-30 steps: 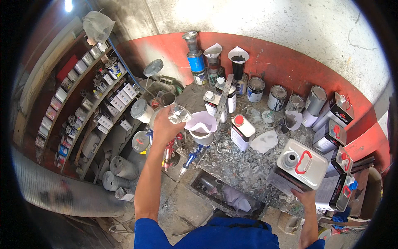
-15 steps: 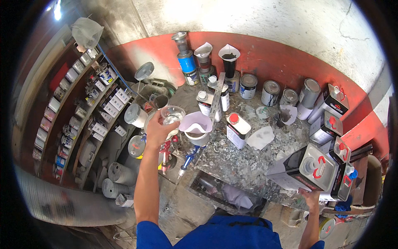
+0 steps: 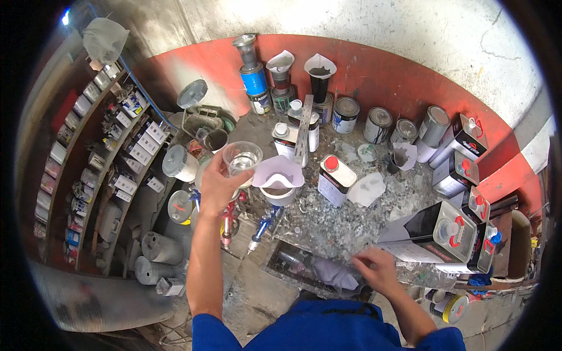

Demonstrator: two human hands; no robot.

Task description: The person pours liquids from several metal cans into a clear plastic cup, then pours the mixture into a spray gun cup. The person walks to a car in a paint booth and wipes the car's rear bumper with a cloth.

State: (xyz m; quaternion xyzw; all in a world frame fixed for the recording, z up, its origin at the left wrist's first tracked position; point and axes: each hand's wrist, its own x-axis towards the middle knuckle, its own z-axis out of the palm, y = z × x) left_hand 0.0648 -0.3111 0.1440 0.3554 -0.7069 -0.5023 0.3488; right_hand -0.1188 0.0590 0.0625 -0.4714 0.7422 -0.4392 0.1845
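Observation:
My left hand [image 3: 215,186] grips a transparent plastic cup [image 3: 243,158], its fingers wrapped around the side. Just right of the cup, a paper strainer [image 3: 278,171] sits in a pale tub [image 3: 277,195]. Below these, a blue spray gun [image 3: 263,227] and a red spray gun [image 3: 228,225] hang at the table's front edge. My right hand [image 3: 377,269] hovers over that edge, fingers loosely bent and apart from the thumb, holding nothing visible. Nearest to it on the right stands a large metal solvent can [image 3: 430,234]. A smaller can with a red cap [image 3: 336,180] stands mid-table.
Paint tins [image 3: 379,124] and strainer-topped cups [image 3: 319,75] line the back by the red wall. A metal ruler [image 3: 304,128] stands upright among white-capped cans. Shelves [image 3: 99,158] of boxes and tins rise at left. An open drawer [image 3: 310,270] holds crumpled paper.
My right hand has left the large solvent can and moved left to the table's front edge. My left hand still holds the cup in nearly the same place. The view has shifted slightly.

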